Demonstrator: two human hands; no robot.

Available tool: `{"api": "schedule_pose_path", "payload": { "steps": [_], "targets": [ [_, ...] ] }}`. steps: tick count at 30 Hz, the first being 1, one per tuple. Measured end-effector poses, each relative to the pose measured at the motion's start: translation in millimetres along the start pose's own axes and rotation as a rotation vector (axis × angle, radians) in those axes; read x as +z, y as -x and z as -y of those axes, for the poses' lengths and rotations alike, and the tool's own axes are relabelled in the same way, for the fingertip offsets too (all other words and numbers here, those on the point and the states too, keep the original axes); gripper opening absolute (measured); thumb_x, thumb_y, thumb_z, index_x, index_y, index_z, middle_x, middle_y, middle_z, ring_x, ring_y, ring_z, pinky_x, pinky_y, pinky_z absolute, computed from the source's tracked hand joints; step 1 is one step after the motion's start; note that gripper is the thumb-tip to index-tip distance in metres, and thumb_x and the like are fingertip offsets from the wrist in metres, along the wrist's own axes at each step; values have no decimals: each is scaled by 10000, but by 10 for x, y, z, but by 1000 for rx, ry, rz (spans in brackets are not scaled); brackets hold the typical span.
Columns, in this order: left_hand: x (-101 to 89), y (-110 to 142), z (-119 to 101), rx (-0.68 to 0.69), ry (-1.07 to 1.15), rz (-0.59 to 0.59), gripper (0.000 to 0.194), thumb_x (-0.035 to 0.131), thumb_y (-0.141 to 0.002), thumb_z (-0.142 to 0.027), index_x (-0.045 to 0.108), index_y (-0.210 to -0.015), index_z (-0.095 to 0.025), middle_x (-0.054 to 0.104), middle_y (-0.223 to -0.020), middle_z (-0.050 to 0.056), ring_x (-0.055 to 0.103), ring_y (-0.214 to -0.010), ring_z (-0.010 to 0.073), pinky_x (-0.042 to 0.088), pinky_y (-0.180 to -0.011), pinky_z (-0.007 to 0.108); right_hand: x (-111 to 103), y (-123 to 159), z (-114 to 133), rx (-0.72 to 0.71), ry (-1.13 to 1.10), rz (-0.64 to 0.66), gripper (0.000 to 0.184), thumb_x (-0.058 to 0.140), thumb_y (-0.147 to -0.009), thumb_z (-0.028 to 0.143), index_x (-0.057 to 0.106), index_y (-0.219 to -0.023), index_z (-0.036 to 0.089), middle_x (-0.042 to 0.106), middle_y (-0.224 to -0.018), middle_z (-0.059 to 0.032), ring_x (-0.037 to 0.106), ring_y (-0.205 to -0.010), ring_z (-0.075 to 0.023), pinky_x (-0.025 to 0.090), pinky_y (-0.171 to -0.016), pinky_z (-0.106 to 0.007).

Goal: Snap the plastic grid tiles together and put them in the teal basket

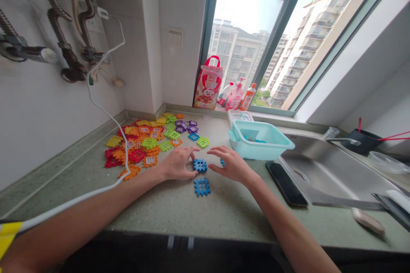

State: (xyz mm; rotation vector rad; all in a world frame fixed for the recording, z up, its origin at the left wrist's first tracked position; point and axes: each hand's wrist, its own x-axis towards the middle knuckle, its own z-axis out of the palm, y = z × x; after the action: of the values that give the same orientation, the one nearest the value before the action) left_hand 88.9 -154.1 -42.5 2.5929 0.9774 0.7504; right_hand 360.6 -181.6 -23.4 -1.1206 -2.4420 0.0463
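Note:
A small stack of blue interlocking plastic tiles (pixel 200 165), with window-like cutouts, stands on the counter between my hands. My left hand (pixel 178 163) curves around its left side, thumb and fingers apart; whether the thumb touches the stack I cannot tell. Just to the right, my right hand (pixel 232 164) is open with its fingers spread and holds nothing. One blue tile (pixel 202 187) lies flat on the near side of the stack. Another blue piece (pixel 222 162) is partly hidden by my right hand. Beyond the hands lie a green tile (pixel 203 142) and a blue tile (pixel 193 137).
A heap of red, orange, yellow, green and purple tiles (pixel 136 155) spreads at the left, crossed by a white cable (pixel 110 115). On the right are a turquoise basin (pixel 259 150) with tiles inside, a black phone (pixel 286 184) and a steel sink (pixel 317 175). Bottles (pixel 235 97) stand by the window.

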Motion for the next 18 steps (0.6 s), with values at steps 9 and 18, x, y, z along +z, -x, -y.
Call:
{"api": "schedule_pose_path", "payload": {
  "steps": [9, 18],
  "targets": [
    [-41, -10, 98, -36, 15, -8, 708, 803, -729, -349, 549, -1380, -236, 736, -1025, 10, 682, -994, 257, 491, -984, 394, -198, 159, -136, 445, 317, 239, 594, 690, -916, 609, 667, -1361, 216, 771, -1139, -136, 743, -1048, -339, 560, -834, -398],
    [-24, -10, 98, -5, 18, -16, 773, 812, -732, -364, 529, -1443, -247, 750, -1048, 13, 684, -1051, 275, 465, -1056, 428, -56, 60, -41, 167, -192, 19, 394, 710, -861, 272, 723, -1255, 265, 694, -1158, -68, 708, -937, -194, 574, -854, -330]
  ]
}}
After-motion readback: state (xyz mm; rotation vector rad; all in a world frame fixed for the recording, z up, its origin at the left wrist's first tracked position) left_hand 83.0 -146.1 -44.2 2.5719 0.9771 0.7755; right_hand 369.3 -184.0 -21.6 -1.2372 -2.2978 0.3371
